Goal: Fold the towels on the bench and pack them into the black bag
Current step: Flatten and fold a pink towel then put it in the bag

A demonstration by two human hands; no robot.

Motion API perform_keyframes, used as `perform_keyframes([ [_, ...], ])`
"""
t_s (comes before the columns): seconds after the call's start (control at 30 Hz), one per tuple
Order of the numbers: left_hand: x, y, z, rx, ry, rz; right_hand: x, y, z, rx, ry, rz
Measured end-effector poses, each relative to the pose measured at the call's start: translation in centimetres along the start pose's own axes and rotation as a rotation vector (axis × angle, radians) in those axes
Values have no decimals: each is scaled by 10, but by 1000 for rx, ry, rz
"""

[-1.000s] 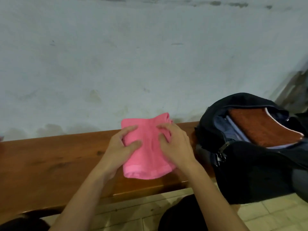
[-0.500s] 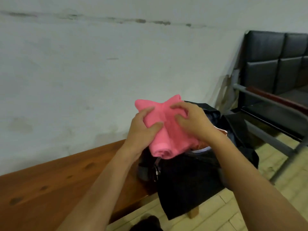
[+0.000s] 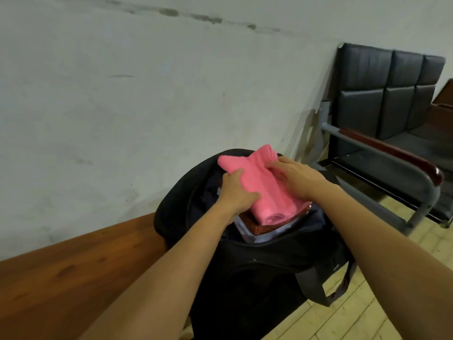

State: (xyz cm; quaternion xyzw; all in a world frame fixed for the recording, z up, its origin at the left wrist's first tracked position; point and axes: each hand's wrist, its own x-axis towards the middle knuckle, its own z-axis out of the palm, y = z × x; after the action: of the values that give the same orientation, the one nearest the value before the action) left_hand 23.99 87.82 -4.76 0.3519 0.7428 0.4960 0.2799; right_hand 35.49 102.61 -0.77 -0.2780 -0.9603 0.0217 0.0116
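Partly hidden: the black bag's point(image 3: 245, 278) interior, where only edges of a rust-brown towel point(image 3: 259, 228) show under the folded pink towel point(image 3: 267, 192). Left hand point(image 3: 235, 192) grips the pink towel's left side, right hand point(image 3: 296, 177) its right; towel sits in the bag's open mouth, at the desk's point(image 3: 73, 278) end.

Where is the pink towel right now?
In the head view, the pink towel sits centre-frame over the open black bag, atop a brown towel, held by the left hand and right hand.
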Motion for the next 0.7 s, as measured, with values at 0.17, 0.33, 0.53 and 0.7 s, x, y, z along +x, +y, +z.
perform_keyframes([
  [0.17,5,-14,1,203,-8,-61,4,13,34,-136,-132,111],
  [0.33,3,-14,-2,674,131,114,9,2,39,-344,-60,166],
  [0.53,14,-13,-2,945,-184,160,24,-23,44,-36,110,174],
  [0.7,18,-16,3,968,-323,60,36,-7,59,163,-162,250],
])
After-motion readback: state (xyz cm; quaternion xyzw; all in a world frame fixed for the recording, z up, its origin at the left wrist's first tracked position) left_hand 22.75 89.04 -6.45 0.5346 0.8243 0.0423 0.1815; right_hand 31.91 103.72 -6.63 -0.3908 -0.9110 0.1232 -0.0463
